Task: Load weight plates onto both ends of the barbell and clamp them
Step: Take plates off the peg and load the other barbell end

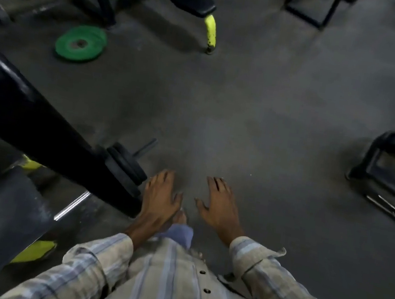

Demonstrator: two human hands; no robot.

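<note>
Both hands empty, fingers spread, left hand (160,196) beside black plates (126,170) on barbell (145,148), right hand (219,206) over floor; no clamp seen, so plates prob. slide off.

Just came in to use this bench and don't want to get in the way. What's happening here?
A person in a striped button-up shirt stands by the end of a barbell. Black round weight plates already sit on its dark steel sleeve. Both the left hand and the right hand are open and empty, the left close to the plates. Green round plates lie farther off on the grey floor. No clamp is visible.
</note>
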